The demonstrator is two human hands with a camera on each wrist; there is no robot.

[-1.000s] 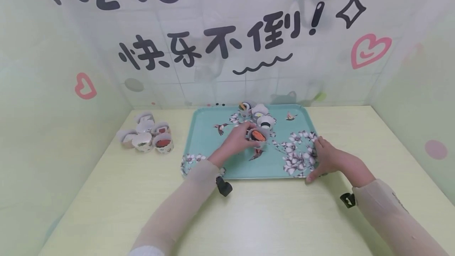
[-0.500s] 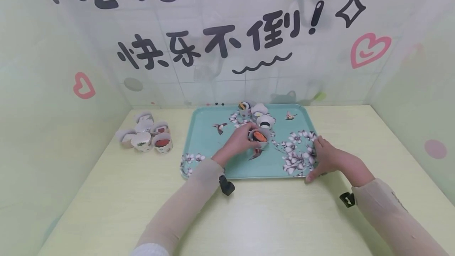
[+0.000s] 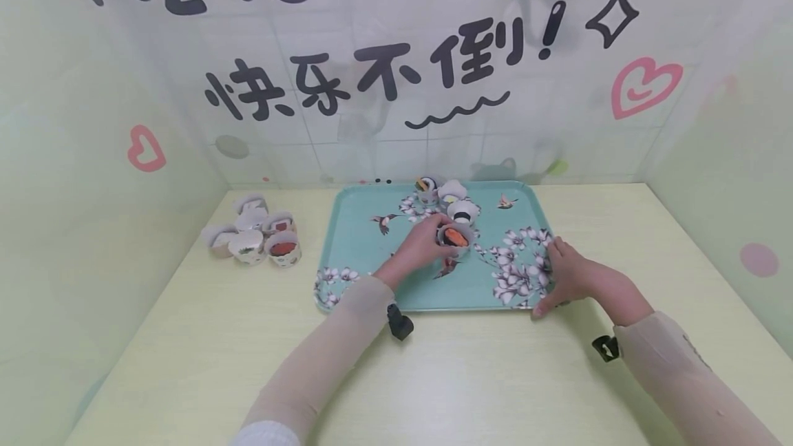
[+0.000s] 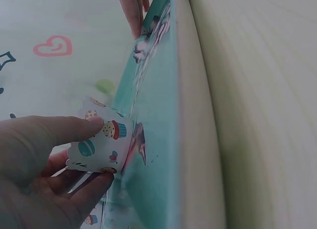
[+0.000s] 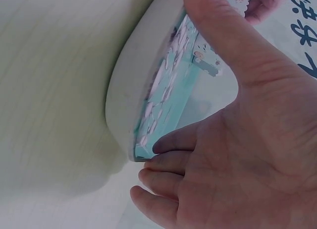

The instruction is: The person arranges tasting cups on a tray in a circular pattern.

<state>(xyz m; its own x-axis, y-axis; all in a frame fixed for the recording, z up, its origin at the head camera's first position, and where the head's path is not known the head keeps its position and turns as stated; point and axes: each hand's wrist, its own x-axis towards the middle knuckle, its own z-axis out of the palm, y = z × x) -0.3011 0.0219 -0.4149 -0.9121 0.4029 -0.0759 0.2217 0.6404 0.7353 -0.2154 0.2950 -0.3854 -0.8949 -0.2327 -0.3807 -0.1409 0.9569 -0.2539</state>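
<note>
My left hand (image 3: pixel 424 245) pinches a small paper baking cup (image 3: pixel 457 238) above or on the teal tray (image 3: pixel 359 246). Inside that cup lies an orange-topped, dark-sided piece resembling toy sushi. Cupcake prints cover the cup's wall (image 4: pixel 108 140) in the left wrist view, where thumb and fingers hold it from opposite sides. Just behind it are a cup with a black-and-white piece (image 3: pixel 463 213), one with a yellow-and-white piece (image 3: pixel 452 194) and one with a sushi-like roll (image 3: pixel 427 188). My right hand (image 3: pixel 573 274) rests at the tray's front right corner, fingers fairly straight against the rim.
Several more paper cups cluster on the table left of the tray, one with a red piece (image 3: pixel 283 249) in it. A wall with black lettering (image 3: pixel 387 71) stands close behind the tray. Side walls bound the pale table (image 3: pixel 471 370).
My left hand has shifted slightly right with the cup holding the orange-topped piece. The right hand and the tray have stayed in place.
</note>
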